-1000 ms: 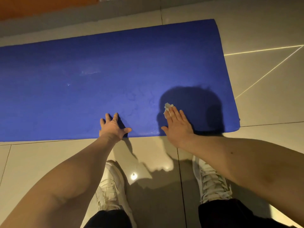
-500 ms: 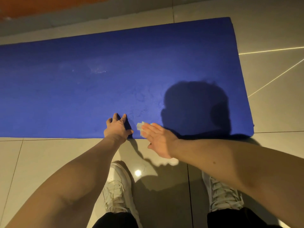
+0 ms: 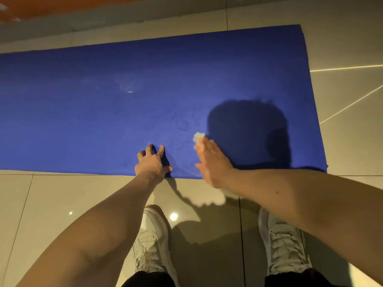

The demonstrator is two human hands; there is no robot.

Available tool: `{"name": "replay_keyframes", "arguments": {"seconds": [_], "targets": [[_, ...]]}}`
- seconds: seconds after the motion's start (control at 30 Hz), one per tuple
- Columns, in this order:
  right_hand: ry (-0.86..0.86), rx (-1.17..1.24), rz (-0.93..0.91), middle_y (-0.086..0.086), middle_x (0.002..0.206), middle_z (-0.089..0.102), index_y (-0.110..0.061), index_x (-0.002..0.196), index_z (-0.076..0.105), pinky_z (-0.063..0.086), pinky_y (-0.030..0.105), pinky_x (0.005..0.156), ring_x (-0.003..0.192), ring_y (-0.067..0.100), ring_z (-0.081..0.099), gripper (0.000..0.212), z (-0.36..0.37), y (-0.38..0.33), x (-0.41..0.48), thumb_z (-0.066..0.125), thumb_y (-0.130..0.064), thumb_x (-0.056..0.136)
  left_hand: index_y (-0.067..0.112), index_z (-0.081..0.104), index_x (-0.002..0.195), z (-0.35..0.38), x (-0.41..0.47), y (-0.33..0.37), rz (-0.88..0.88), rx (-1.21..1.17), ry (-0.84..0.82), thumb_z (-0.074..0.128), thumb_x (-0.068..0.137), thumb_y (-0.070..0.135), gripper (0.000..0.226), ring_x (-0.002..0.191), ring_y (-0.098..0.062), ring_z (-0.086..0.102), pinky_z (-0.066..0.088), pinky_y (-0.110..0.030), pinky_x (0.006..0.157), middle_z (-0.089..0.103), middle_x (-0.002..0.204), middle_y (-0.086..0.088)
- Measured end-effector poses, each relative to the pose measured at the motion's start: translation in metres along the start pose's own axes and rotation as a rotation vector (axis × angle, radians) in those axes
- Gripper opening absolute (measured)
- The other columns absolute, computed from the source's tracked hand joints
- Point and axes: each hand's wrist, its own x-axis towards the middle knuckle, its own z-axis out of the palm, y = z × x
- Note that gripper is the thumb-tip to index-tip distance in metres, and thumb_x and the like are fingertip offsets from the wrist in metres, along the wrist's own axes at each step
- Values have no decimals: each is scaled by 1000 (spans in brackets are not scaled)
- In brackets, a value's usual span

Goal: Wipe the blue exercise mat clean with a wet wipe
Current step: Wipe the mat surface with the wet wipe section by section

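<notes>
Okay, blue exercise mat [image 3: 83,121] is laid flat on the glossy tiled floor [image 3: 51,204], running from the left frame edge to its right end. Wet wipe [image 3: 198,137] is bunched into a small white wad on the mat near the front edge, pinned under the fingertips of the right hand [image 3: 213,162]; only its tip is seen past the fingers. Right-hand fingers are kept straight and pressed together, palm down, nothing curled around the wipe. Left hand [image 3: 152,164] is planted just beside it on the mat's front edge, fingers spread and arched, tips touching the mat, nothing held. Faint damp streaks [image 3: 182,125] are seen between and beyond the hands. A dark head shadow [image 3: 248,131] is cast on the mat right of the wipe. White sneakers [image 3: 151,241] are set on the tiles below. An orange strip [image 3: 62,5] is seen top left.
</notes>
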Motion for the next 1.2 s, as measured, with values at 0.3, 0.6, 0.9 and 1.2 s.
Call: {"name": "replay_keyframes", "arguments": {"seconds": [0.3, 0.6, 0.9, 1.2], "targets": [[-10, -100, -115, 1, 171, 1, -11, 162, 18, 3, 35, 126, 157, 20, 3, 66, -6, 8, 25, 46, -35, 107, 43, 13, 157, 1, 3, -1, 8, 15, 7, 62, 91, 57, 84, 144, -25, 11, 48, -35, 73, 6, 161, 9], [72, 87, 199, 11, 169, -1, -7, 161, 7, 5, 43, 127, 157, 30, 0, 73, -5, 6, 38, 46, -33, 105, 18, 51, 140, -10, 21, 12, -13, -165, 138, 59, 95, 51, 56, 137, -27, 30, 51, -45, 83, 28, 154, 2], [10, -194, 91, 3, 171, -7, -12, 163, 10, -1, 45, 127, 158, 22, -7, 74, -17, 45, 60, 37, -50, 105, 35, 12, 159, -16, 61, 16, -10, -171, 9, 63, 93, 52, 86, 153, -34, -6, 38, -52, 110, -4, 166, 4], [46, 48, 137, 12, 170, -2, -3, 161, 12, 3, 42, 127, 156, 32, 1, 73, -11, 14, 73, 45, -37, 105, 37, 6, 159, -23, 57, 21, -31, -106, -43, 59, 94, 55, 86, 152, -33, -9, 43, -52, 102, -11, 167, 4]]}}
